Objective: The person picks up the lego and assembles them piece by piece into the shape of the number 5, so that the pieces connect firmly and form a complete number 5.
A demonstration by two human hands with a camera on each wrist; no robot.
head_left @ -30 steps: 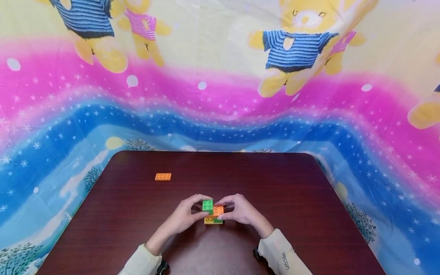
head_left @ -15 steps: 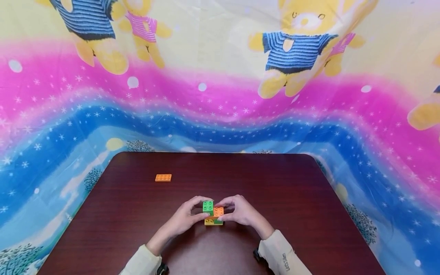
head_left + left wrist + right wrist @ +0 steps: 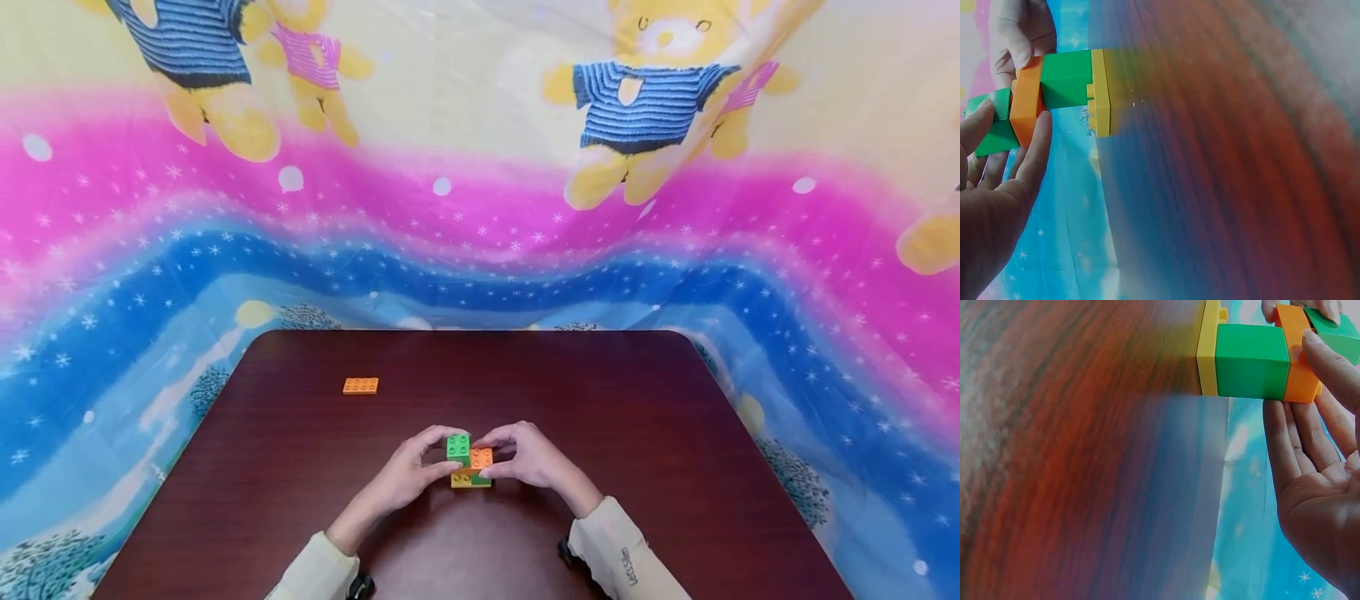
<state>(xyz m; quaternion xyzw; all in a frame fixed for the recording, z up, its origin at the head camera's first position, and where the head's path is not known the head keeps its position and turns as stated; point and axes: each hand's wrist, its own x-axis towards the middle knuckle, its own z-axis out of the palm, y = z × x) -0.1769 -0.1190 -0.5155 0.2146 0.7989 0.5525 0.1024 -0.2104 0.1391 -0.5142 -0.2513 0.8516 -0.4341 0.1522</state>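
Note:
A small stack of toy building bricks stands on the table between both hands. At its base lies a yellow plate brick (image 3: 1102, 94), with a green block (image 3: 1252, 362) on its right part. Across that sits an orange brick (image 3: 482, 457), and a second green block (image 3: 991, 128) is on its left end. My left hand (image 3: 408, 475) pinches the upper green block between thumb and fingers, one finger reaching the orange brick. The right hand (image 3: 528, 458) holds the right end of the orange brick, thumb on the near face and fingers behind.
An orange plate brick (image 3: 361, 386) with two rows of studs lies farther back on the left of the dark wooden table (image 3: 600, 392). A printed cloth (image 3: 480, 217) with bears hangs just beyond the table's far edge.

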